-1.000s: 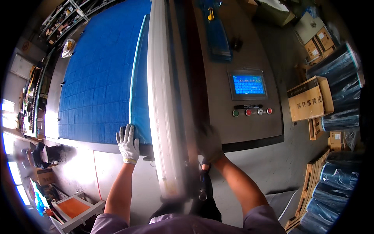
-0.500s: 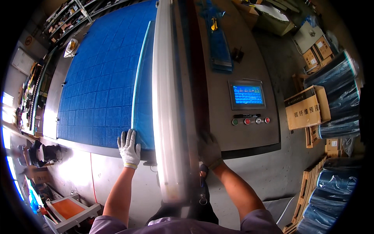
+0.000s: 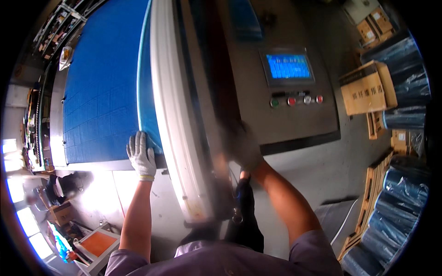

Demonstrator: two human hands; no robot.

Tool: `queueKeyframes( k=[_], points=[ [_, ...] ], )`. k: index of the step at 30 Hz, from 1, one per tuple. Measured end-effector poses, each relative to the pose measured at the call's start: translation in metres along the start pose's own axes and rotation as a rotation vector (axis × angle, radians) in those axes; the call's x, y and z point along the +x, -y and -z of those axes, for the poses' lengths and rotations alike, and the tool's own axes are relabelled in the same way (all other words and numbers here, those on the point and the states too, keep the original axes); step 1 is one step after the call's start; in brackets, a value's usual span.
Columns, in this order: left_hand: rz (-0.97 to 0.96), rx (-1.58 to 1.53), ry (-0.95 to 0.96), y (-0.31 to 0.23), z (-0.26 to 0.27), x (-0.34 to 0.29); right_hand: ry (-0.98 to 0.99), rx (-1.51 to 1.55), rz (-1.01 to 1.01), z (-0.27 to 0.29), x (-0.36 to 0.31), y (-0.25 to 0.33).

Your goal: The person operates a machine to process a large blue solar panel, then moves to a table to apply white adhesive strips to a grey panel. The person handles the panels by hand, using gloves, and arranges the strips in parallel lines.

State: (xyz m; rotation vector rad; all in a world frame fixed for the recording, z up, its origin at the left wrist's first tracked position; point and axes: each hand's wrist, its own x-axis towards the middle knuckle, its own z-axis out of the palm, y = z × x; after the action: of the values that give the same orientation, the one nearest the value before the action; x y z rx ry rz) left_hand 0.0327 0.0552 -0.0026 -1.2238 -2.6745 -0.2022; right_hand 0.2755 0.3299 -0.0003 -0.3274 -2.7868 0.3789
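Note:
My left hand (image 3: pixel 141 155), in a white knit glove, lies with fingers stretched over the near end of a clear bluish film (image 3: pixel 146 110). The film has a pale straight edge and lies on the blue machine bed (image 3: pixel 101 83), running partly beneath a long white crossbeam (image 3: pixel 172 110). To the right of this beam is my gloved right hand (image 3: pixel 246 147), in shadow and smeared by motion. It is near the beam's dark side and the front edge of the control side. Its fingers are hard to make out, and whatever they touch is hidden.
A lit touch screen (image 3: pixel 288 66) with a row of buttons (image 3: pixel 291 101) is on the machine's right side. Farther right are a cardboard box (image 3: pixel 368 89) and several dark wrapped rolls (image 3: pixel 400 202) by wooden pallets (image 3: pixel 363 207). A frame with an orange panel (image 3: pixel 97 244) stands at lower left.
The head view has shifted, so the machine sits farther left and higher. My left hand stays at the film's near end. My right hand remains beside the beam, blurred.

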Motion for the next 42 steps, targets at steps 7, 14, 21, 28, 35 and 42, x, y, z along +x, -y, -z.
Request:
queueKeyframes(
  k=[7,14,21,28,35,42],
  points=[
    [-0.043,0.036,-0.085,0.042,-0.043,-0.013,-0.04,0.004,0.026,-0.014,-0.009,-0.006],
    [-0.104,0.06,-0.12,0.039,-0.039,-0.012,-0.116,-0.067,0.086,-0.023,-0.018,-0.024],
    [-0.175,0.04,-0.105,0.027,-0.05,0.003,-0.076,-0.129,-0.019,-0.025,-0.028,-0.027],
    [-0.155,0.054,-0.11,0.034,-0.038,-0.011,-0.133,-0.127,0.033,-0.028,-0.028,-0.021],
    [-0.153,0.043,-0.106,0.027,-0.044,-0.006,-0.136,-0.093,0.025,-0.028,-0.024,-0.025],
    [-0.089,0.05,-0.11,0.029,-0.035,-0.016,-0.128,0.07,0.029,-0.02,-0.014,-0.01]
  ],
)
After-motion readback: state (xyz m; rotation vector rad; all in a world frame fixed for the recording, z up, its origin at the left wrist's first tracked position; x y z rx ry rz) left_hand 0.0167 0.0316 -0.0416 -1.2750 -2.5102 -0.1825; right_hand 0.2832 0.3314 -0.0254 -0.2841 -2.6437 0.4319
